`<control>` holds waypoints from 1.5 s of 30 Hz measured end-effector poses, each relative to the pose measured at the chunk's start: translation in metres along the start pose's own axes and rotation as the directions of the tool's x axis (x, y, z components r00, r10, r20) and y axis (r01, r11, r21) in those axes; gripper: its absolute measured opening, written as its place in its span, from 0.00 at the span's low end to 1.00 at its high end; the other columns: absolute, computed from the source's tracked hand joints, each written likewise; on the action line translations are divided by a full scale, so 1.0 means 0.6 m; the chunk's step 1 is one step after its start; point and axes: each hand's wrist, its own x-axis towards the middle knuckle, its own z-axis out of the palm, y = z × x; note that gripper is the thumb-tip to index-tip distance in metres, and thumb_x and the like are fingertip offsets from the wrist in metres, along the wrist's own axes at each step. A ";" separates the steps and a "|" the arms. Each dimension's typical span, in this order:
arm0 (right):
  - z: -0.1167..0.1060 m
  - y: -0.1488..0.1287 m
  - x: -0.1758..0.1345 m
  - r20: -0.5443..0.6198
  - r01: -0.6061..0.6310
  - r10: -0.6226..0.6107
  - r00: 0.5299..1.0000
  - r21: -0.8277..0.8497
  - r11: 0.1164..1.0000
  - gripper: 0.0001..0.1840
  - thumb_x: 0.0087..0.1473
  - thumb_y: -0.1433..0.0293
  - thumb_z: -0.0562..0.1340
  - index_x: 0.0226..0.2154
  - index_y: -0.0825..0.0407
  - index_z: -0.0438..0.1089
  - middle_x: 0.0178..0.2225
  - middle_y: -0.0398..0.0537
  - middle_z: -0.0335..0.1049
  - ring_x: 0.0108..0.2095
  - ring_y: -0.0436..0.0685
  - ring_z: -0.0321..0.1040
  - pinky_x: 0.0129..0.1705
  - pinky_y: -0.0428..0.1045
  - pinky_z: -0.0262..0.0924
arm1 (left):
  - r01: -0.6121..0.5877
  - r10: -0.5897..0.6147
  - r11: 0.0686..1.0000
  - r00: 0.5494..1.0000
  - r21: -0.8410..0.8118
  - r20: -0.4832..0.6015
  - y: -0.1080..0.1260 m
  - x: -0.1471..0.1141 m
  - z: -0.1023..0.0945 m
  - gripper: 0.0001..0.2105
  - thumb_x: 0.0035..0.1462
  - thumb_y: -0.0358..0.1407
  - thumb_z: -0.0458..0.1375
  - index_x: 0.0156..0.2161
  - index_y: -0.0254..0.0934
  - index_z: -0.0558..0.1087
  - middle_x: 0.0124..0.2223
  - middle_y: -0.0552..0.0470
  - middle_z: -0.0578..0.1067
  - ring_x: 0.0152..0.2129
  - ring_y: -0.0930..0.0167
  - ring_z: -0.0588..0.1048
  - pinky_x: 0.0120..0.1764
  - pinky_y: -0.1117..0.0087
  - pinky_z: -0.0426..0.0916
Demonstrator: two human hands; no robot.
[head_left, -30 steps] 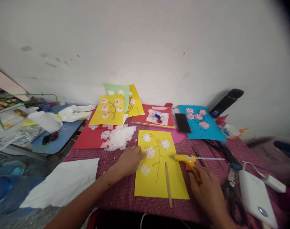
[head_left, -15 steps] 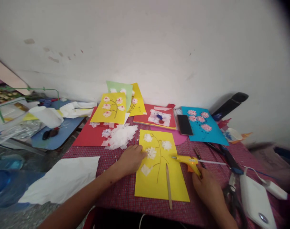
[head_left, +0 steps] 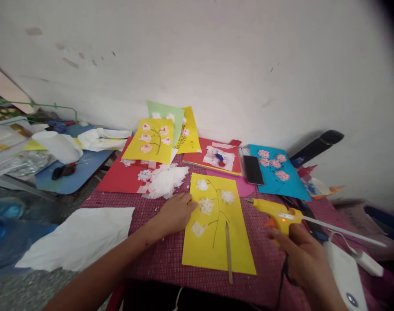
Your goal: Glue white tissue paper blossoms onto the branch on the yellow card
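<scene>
My right hand (head_left: 305,255) grips a yellow hot glue gun (head_left: 281,214), its nozzle pointing left beyond the right edge of a yellow sheet (head_left: 200,252). A white glue stick (head_left: 346,231) juts from the gun's back, and a small orange light glows on its body. My left hand (head_left: 177,212) rests at the sheet's left edge, fingers loosely bent, fingertips beside a white paper flower (head_left: 206,206). Drawn brown branches, two other white flowers and a pale paper square (head_left: 197,229) are on the sheet. A pointed wooden stick (head_left: 229,252) lies across its lower part.
White paper scraps (head_left: 167,179) are heaped left of the sheet. Finished flower pictures (head_left: 138,149) lean near the wall. A phone (head_left: 253,169) lies by a blue flower picture (head_left: 289,185). A white box (head_left: 344,268) with a cable stands at right; white tissue (head_left: 83,235) lies at left.
My right hand has lifted the glue gun up and to the right, taking its nozzle off the yellow sheet. My left hand stays at the sheet's left edge.
</scene>
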 end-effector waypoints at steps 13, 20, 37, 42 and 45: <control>0.053 -0.082 0.017 0.341 -0.080 0.054 0.938 0.062 0.995 0.21 0.49 0.50 0.67 0.29 0.52 0.71 0.21 0.45 0.69 0.21 0.52 0.64 0.23 0.47 0.57 | -0.078 0.077 0.993 0.997 0.083 0.014 0.001 0.000 0.000 0.10 0.64 0.35 0.53 0.49 0.42 0.71 0.41 0.46 0.70 0.40 0.62 0.67 0.43 0.62 0.61; 0.072 -0.086 0.050 0.495 0.050 -0.025 0.869 -0.037 0.998 0.20 0.52 0.52 0.64 0.34 0.53 0.73 0.24 0.43 0.68 0.23 0.52 0.62 0.24 0.46 0.55 | -0.078 0.077 0.994 0.997 0.077 0.016 0.004 -0.002 0.000 0.13 0.65 0.37 0.52 0.54 0.46 0.69 0.41 0.47 0.69 0.40 0.62 0.67 0.42 0.62 0.61; 0.145 -0.137 0.098 0.637 0.272 0.029 0.770 -0.369 0.889 0.17 0.53 0.56 0.60 0.30 0.54 0.73 0.20 0.40 0.61 0.20 0.48 0.52 0.21 0.45 0.44 | -0.058 0.059 0.997 0.998 0.050 -0.008 0.004 -0.005 -0.001 0.10 0.65 0.36 0.52 0.49 0.41 0.70 0.41 0.46 0.69 0.40 0.62 0.67 0.41 0.62 0.60; 0.145 -0.127 0.098 0.589 0.172 0.052 0.806 -0.318 0.932 0.17 0.52 0.56 0.61 0.31 0.54 0.73 0.20 0.41 0.63 0.20 0.49 0.55 0.22 0.45 0.49 | -0.044 0.045 0.997 0.999 0.068 -0.011 0.005 -0.001 0.001 0.07 0.65 0.34 0.52 0.44 0.38 0.70 0.41 0.46 0.70 0.39 0.61 0.67 0.41 0.61 0.60; 0.142 -0.126 0.096 0.579 0.164 0.050 0.813 -0.312 0.936 0.16 0.52 0.57 0.61 0.27 0.53 0.71 0.19 0.41 0.62 0.20 0.49 0.56 0.22 0.45 0.49 | -0.032 0.034 0.997 0.999 0.066 -0.020 0.008 0.001 0.001 0.08 0.65 0.35 0.51 0.47 0.39 0.70 0.40 0.47 0.70 0.39 0.61 0.67 0.40 0.61 0.60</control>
